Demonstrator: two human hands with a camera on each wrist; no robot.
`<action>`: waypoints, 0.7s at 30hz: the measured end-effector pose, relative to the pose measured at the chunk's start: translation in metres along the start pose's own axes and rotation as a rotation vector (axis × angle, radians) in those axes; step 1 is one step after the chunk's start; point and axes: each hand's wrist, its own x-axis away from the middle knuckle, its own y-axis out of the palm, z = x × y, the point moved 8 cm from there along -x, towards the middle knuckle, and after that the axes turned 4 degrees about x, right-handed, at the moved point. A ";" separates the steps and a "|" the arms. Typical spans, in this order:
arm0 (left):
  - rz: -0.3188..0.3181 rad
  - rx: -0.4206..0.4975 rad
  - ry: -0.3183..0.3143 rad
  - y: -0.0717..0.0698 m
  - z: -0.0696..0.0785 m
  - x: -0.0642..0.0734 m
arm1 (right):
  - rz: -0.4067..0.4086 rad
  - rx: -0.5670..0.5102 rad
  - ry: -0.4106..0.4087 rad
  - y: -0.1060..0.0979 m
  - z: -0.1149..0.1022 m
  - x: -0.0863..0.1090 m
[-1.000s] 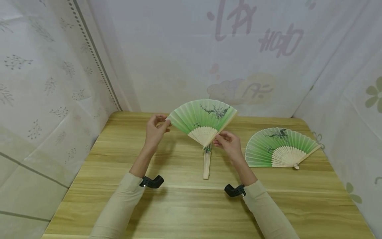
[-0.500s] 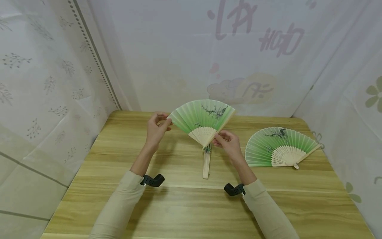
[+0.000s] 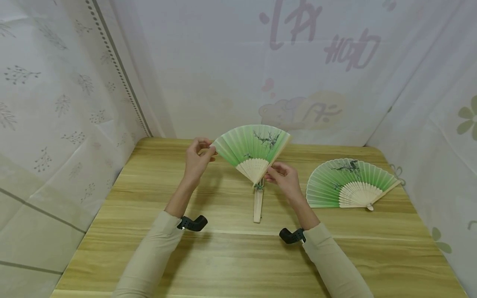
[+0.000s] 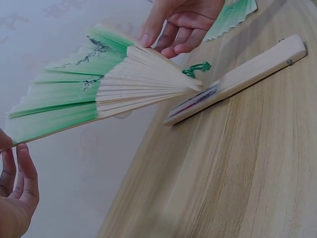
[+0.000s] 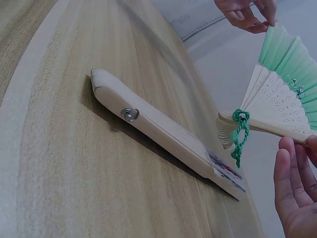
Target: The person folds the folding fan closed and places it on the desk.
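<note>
A green folding fan (image 3: 257, 145) with a dark branch print is held spread above the table. My left hand (image 3: 197, 159) pinches its left end at the outer edge. On the other side, my right hand (image 3: 285, 178) pinches the right guard stick near the pivot. A green cord loop (image 5: 240, 136) hangs from the pivot in the right wrist view. Beneath lies a folded fan (image 3: 258, 205) with pale wooden sticks, its far part hidden behind the raised fan in the head view. A second green fan (image 3: 350, 186) lies spread on the table beyond my right hand.
The wooden table (image 3: 231, 260) ends at a pale printed cloth backdrop (image 3: 208, 74), with more cloth hanging at both sides. A black wrist camera (image 3: 193, 223) sits on the left forearm and another camera (image 3: 292, 236) on the right one.
The held fan has narrowed slightly, its right edge shifting left and its left end shifting a little right with my left hand. The two fans on the table have stayed put.
</note>
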 end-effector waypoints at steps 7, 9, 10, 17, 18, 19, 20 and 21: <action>0.012 0.001 0.013 0.000 -0.002 0.000 | 0.003 0.009 0.003 0.003 -0.003 -0.001; 0.011 -0.002 0.011 0.000 -0.003 0.000 | 0.002 0.001 0.007 0.004 -0.003 -0.001; 0.012 0.000 0.011 0.000 -0.003 0.000 | 0.002 -0.003 0.010 0.004 -0.002 -0.001; 0.017 0.001 -0.003 -0.001 -0.006 0.000 | -0.006 0.013 0.003 0.006 -0.002 -0.002; 0.018 0.001 -0.005 -0.001 -0.006 0.000 | -0.006 0.015 0.002 0.006 -0.002 -0.002; 0.018 0.003 -0.008 -0.001 -0.006 0.000 | -0.006 0.018 0.001 0.006 -0.002 -0.003; 0.019 0.006 -0.009 -0.001 -0.006 0.000 | -0.007 0.021 0.001 0.006 -0.002 -0.003; 0.020 0.009 -0.009 0.000 -0.006 0.000 | -0.008 0.023 0.000 0.007 -0.002 -0.003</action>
